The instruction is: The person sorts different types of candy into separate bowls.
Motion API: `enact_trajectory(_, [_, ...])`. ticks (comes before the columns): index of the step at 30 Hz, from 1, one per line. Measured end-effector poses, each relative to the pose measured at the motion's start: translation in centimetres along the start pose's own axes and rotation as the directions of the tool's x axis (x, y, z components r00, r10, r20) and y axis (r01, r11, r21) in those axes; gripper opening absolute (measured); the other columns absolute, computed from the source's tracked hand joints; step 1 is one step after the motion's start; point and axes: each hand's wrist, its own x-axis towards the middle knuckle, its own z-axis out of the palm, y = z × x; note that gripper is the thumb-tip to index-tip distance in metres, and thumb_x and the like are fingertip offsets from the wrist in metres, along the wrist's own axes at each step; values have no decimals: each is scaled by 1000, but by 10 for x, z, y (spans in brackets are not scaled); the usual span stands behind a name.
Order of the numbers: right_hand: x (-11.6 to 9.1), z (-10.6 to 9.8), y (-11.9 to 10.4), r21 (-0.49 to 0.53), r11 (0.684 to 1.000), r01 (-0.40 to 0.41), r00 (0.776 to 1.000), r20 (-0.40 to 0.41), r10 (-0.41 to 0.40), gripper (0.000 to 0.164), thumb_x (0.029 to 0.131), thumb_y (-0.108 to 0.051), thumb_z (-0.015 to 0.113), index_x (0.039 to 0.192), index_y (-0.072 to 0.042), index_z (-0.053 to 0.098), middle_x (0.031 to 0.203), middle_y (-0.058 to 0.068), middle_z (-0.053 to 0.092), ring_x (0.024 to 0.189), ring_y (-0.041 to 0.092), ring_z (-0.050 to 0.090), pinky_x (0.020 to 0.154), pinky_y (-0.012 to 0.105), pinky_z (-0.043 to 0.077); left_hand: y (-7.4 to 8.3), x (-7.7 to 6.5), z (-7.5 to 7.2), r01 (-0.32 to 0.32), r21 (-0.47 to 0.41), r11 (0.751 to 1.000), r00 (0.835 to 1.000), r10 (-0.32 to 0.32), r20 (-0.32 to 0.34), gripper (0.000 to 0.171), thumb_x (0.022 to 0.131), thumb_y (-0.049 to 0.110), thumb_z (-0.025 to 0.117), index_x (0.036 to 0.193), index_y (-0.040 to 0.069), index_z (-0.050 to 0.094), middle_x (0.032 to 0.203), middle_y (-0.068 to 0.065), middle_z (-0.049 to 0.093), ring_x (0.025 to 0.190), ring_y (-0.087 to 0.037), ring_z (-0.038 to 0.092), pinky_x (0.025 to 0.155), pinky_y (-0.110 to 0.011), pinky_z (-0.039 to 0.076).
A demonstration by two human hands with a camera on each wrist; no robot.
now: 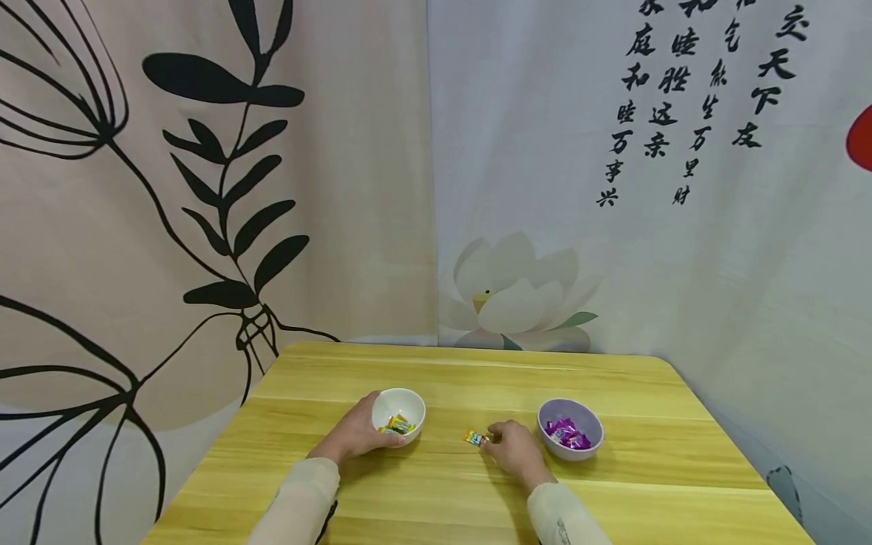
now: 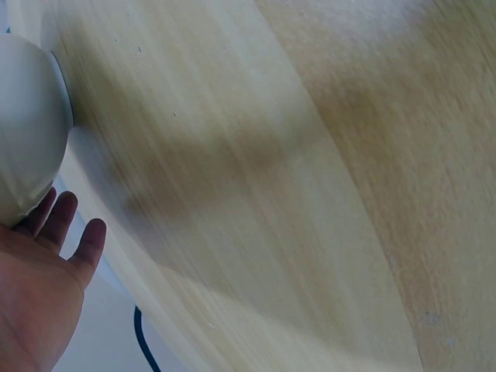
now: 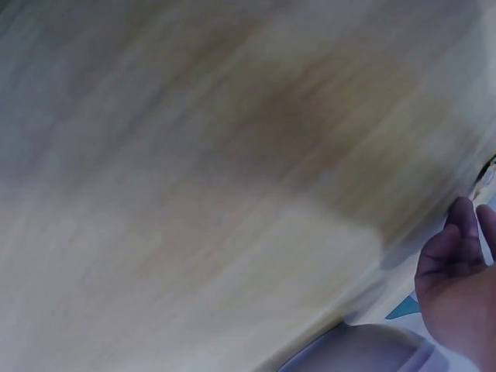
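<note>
My left hand (image 1: pixel 357 430) holds a small white bowl (image 1: pixel 418 416) from its left side, the thumb along the near wall. Inside it lie several yellow-green wrapped candies (image 1: pixel 397 425). In the left wrist view the bowl (image 2: pixel 31 116) shows at the left edge, with the fingers against its underside. Between thumb and fingers, my right hand (image 1: pixel 515 452) pinches a yellow wrapped candy (image 1: pixel 474 438) just over the table, between the two bowls. Just right of that hand stands a purple bowl (image 1: pixel 596 430) with several purple wrapped candies (image 1: pixel 568 434) in it.
The bowls stand on a light wooden table (image 1: pixel 668 492) with rounded far corners. Behind it hangs a cloth backdrop (image 1: pixel 368 189) printed with dark plants, a lotus and writing. A dark cord (image 2: pixel 143 341) shows beyond the table edge in the left wrist view.
</note>
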Motion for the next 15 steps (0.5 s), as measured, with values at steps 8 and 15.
enact_trajectory(8, [0,1,-3,-70,997,12,1000,9,-11,35,79,-22,81,107,-1,74,90,7,64,82,25,60,75,46,50,-1,-1,0,-18,0,1000,1000,18,6,94,66,39,93,140,5,44,121,-9,57,103,-24,56,91,-49,46])
enact_trajectory(15, [1,2,-7,-124,992,16,1000,19,-14,21,82,-23,79,97,-8,76,85,1,59,76,17,55,67,39,48,-1,0,-1,-28,-1,1000,1000,28,14,94,67,39,93,139,4,44,121,-10,56,103,-25,56,91,-48,46])
